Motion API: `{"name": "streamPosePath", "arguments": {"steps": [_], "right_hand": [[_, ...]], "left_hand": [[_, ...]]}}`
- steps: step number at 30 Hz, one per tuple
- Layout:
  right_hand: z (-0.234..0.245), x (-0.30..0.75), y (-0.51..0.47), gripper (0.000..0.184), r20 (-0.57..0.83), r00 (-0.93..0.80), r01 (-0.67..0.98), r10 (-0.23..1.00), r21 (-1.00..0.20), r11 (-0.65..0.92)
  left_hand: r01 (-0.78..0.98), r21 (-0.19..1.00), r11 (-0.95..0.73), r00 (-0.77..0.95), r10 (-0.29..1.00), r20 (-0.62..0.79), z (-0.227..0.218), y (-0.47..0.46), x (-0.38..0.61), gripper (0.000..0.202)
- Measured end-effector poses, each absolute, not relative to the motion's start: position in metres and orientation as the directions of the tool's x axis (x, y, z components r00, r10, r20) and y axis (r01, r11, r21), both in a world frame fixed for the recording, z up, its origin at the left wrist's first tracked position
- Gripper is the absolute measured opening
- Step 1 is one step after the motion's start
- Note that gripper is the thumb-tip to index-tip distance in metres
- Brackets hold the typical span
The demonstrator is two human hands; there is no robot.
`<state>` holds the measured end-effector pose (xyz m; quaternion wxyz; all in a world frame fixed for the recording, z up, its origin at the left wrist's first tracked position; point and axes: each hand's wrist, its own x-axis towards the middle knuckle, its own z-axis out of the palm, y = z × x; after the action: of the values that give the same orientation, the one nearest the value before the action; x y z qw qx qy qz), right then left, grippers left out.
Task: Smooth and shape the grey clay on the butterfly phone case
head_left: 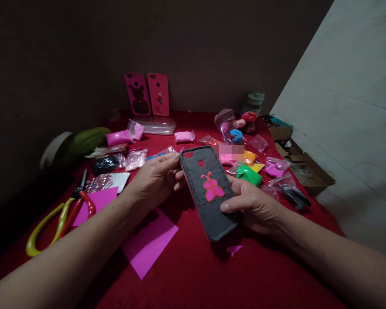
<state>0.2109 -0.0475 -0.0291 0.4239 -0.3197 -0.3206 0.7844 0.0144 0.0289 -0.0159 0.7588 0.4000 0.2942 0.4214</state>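
A dark grey phone case (199, 193), bearing a pink and orange butterfly (213, 189), is tilted above the red cloth. My right hand (252, 204) grips its lower right side, thumb on the decorated face and fingers behind. At the upper left corner of the case, my left hand (162, 171) has thumb and forefinger pinched together. A tiny pink sliver (182, 149) shows by those fingertips; whether they hold it or the case edge I cannot make out. Beneath lies a bright pink paper sheet (151, 249), partly under my left forearm, and a small pink scrap (234, 250).
Scissors (64, 219) with yellow and red handles lie at left on another pink sheet (99, 204). Clay packets, including a green packet (248, 174), surround the case. Two pink phone cases (158, 96) lean against the wall. Cardboard boxes (309, 167) stand at right.
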Motion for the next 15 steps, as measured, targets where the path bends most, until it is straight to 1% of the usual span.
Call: {"name": "streamPosePath", "arguments": {"steps": [7,11,15], "right_hand": [[-0.0276,0.2100,-0.0474,0.054,-0.241,-0.422,-0.444,0.874,-0.786,-0.431],[-0.0278,0.2103,-0.0471,0.051,-0.251,-0.413,-0.436,0.875,-0.789,-0.432],[-0.0279,0.2106,-0.0475,0.050,-0.248,-0.408,-0.438,0.879,-0.791,-0.427]], "left_hand": [[-0.429,0.840,0.333,0.536,0.842,-0.059,-0.0124,0.0261,0.0136,0.014],[-0.425,0.838,0.343,0.558,0.828,-0.056,-0.0116,0.0258,0.0131,0.011],[-0.429,0.837,0.339,0.544,0.837,-0.060,-0.0138,0.0265,0.0148,0.013]]}}
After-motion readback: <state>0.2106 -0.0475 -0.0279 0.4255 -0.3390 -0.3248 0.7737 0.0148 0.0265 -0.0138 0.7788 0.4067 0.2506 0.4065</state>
